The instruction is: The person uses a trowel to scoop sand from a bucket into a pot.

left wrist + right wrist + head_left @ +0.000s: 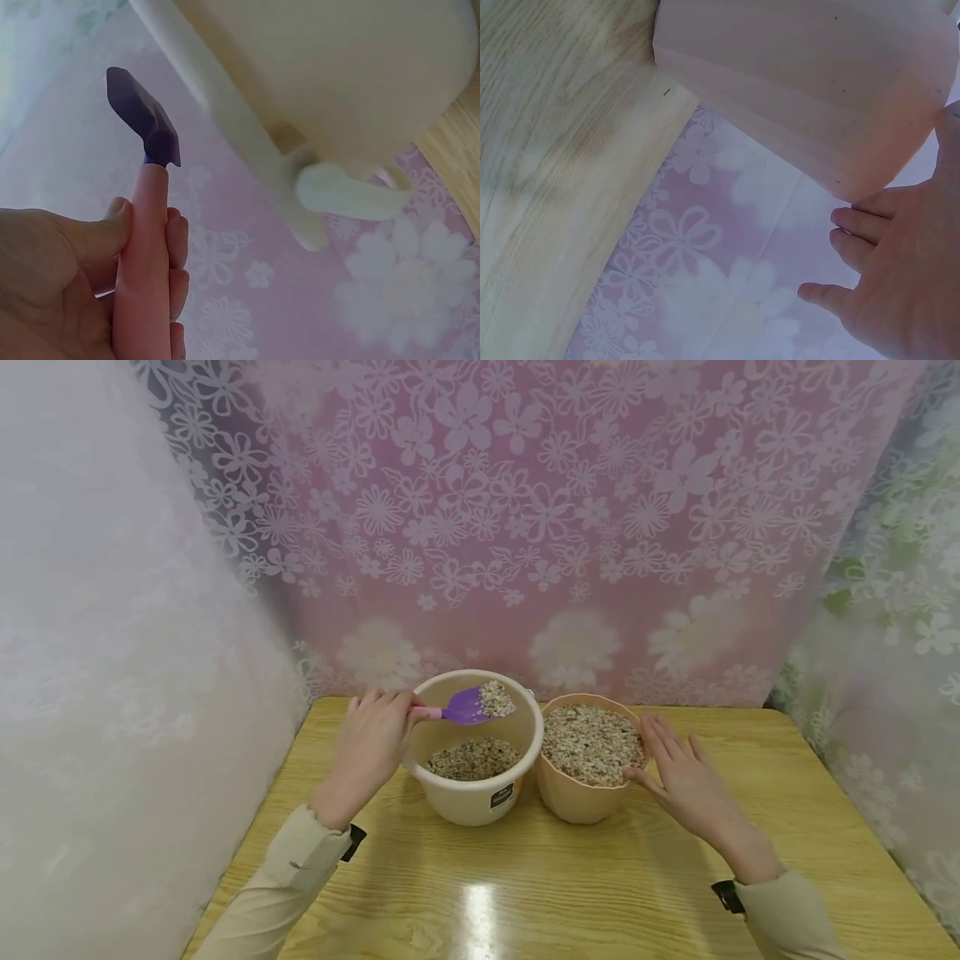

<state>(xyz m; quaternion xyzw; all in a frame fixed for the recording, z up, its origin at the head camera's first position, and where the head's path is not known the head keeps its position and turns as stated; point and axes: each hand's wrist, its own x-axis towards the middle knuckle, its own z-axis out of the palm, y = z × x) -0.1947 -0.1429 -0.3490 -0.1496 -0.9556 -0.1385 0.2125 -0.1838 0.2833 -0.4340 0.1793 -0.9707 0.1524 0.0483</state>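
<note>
My left hand [377,732] grips the pink handle of a small shovel [465,706] with a purple blade. A heap of pale pebbles [496,699] lies on the blade, held above a cream bucket [461,797]. Inside that bucket, a layer of darker mixed gravel [474,760] covers the bottom. Beside it on the right stands a peach faceted pot [577,802], filled near its rim with pebbles [592,742]. My right hand [686,781] rests its fairly straight fingers and thumb against the pot's right rim. In the left wrist view, fingers wrap round the shovel handle [142,262].
Both containers stand side by side on a yellow wood-grain table [450,893]. A pink floral curtain [510,527] hangs close behind them. Pale sheeting [112,652] borders the left side, and a floral sheet [892,710] the right. The bucket has a white handle fitting [352,193].
</note>
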